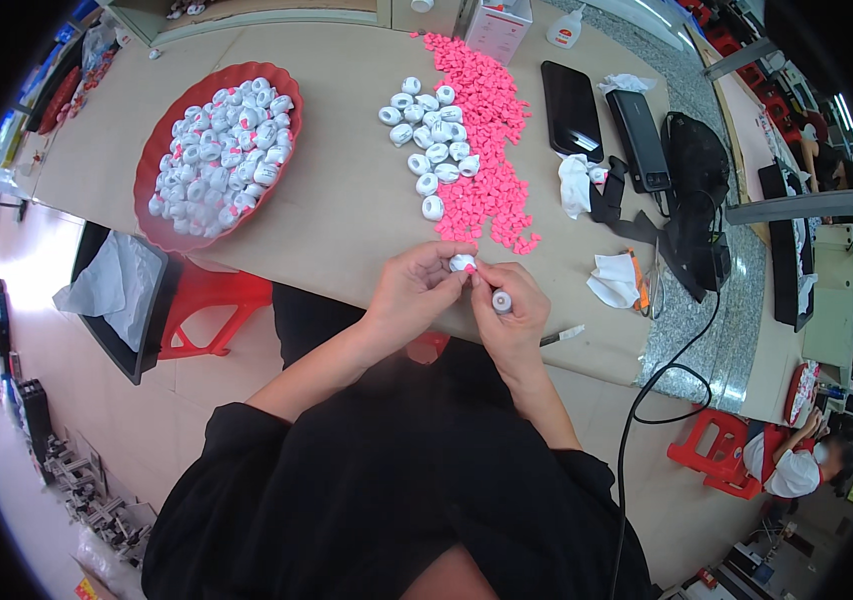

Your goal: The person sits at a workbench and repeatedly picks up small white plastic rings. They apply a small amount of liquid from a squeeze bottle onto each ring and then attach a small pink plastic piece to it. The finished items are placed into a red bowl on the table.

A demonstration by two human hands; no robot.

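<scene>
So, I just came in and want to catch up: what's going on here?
At a tan table, a person's left hand holds a small white piece with pink showing on it. The right hand meets it there and also holds a whitish tube-like thing. Pink pieces lie spread ahead of the hands, with loose white pieces alongside. To the left, a red scalloped tray holds many more white pieces, some showing pink.

Smooth, plastic-looking white pieces (437,153), matt pink bits (482,110), glossy black phone (569,105), matt cloth shirt (377,480)
</scene>
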